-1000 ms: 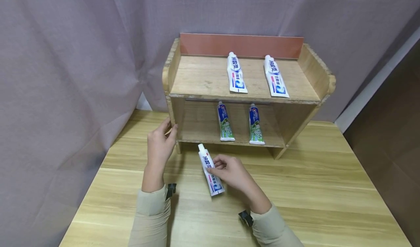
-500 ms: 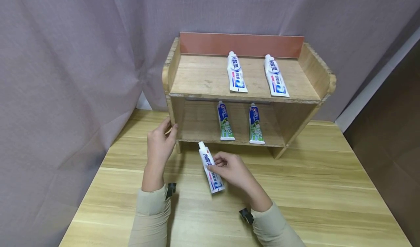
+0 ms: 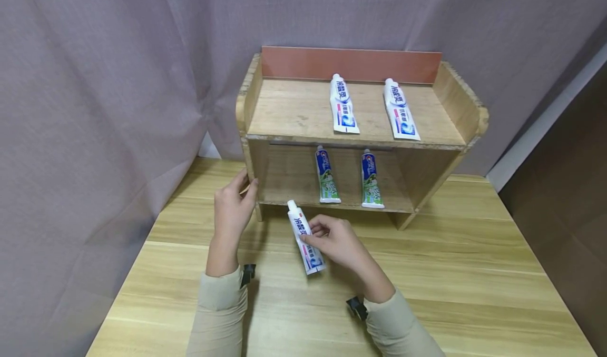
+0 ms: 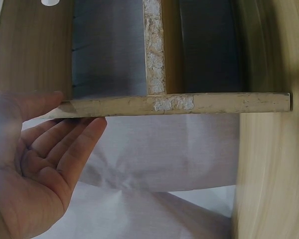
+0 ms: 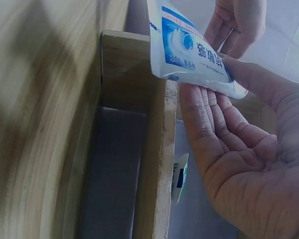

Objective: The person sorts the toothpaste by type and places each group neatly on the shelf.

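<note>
My right hand [image 3: 338, 242] pinches a white toothpaste tube [image 3: 297, 224] between thumb and fingers, its cap pointing away toward the small wooden shelf [image 3: 289, 112]. In the head view the cap overlaps the lower board's front edge, left of the blue-green tubes. The right wrist view shows the thumb on the tube's printed face [image 5: 189, 47] and the fingers beneath. At the shelf's left side, my left hand [image 3: 231, 205] grips the upright panel [image 4: 219, 103], thumb on one face and fingers on the other.
Two white toothpaste tubes [image 3: 344, 104] [image 3: 401, 109] lie on the top board. Below them, two blue-green toothpaste tubes [image 3: 327, 175] [image 3: 371, 180] rest on the lower board. A wooden table [image 3: 455, 273] carries the shelf, with a grey curtain [image 3: 118, 83] behind.
The right hand has carried the white toothpaste tube slightly forward toward the shelf's lower board. My left hand keeps its grip on the side panel.
</note>
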Demonstrator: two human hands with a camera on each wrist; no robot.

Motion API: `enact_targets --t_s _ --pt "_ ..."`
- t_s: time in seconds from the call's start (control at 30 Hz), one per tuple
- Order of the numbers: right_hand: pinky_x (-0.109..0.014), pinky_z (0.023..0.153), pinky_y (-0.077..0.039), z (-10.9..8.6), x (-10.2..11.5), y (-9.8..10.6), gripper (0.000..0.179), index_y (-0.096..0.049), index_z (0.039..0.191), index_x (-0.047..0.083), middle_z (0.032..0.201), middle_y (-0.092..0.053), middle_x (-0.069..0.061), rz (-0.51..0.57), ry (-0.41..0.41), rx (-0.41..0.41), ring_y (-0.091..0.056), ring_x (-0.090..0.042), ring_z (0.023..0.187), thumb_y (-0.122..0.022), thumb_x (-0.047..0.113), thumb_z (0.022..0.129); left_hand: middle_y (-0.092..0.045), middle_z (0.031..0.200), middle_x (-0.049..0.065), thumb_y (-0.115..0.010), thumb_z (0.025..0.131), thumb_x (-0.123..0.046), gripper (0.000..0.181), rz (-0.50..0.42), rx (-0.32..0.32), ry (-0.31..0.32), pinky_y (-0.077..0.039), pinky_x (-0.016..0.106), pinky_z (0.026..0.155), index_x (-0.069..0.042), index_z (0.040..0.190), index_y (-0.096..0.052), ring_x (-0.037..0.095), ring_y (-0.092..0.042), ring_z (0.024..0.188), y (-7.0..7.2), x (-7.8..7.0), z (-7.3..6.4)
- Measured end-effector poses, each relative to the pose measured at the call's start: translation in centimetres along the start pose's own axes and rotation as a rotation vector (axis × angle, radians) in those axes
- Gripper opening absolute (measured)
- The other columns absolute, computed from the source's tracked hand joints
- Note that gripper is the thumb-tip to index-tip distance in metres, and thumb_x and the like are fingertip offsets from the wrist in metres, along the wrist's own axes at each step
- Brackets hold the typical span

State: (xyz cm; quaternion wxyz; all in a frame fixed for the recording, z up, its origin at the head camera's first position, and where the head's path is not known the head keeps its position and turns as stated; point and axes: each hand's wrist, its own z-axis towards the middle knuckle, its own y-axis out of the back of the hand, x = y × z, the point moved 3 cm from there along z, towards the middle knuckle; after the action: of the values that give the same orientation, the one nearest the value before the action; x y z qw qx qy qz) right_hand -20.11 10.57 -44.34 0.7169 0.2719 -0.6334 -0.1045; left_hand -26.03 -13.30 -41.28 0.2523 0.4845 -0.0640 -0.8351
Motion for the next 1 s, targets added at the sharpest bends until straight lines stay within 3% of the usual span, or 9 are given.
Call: enact_targets --t_s 0.27,1.0 --pt "-0.024 0.07 -0.063 0.2 0.2 0.3 0.02 -0.072 0.098 0.008 0.089 -0.072 0.0 0.003 0.011 -0.004 -0.067 -0.014 0.081 -0.082 0.02 0.085 -0.071 0.115 0.02 -0.067 0.097 -0.01 0.032 -0.001 -0.002 -0.002 -0.063 0.031 0.084 -0.002 0.128 -0.067 0.031 -0.07 0.107 0.0 0.0 0.0" --pt "-0.025 0.07 -0.063 0.4 1.1 1.0 0.021 -0.073 0.098 0.008 0.088 -0.072 0.0 0.0 0.025 -0.031 -0.068 -0.013 0.079 -0.083 0.02 0.084 -0.072 0.114 0.017 -0.067 0.097 -0.012 0.031 0.011 -0.002 -0.022 -0.063 0.027 0.083 -0.004 0.127 -0.068 0.03 -0.07 0.106 0.1 0.0 0.0"
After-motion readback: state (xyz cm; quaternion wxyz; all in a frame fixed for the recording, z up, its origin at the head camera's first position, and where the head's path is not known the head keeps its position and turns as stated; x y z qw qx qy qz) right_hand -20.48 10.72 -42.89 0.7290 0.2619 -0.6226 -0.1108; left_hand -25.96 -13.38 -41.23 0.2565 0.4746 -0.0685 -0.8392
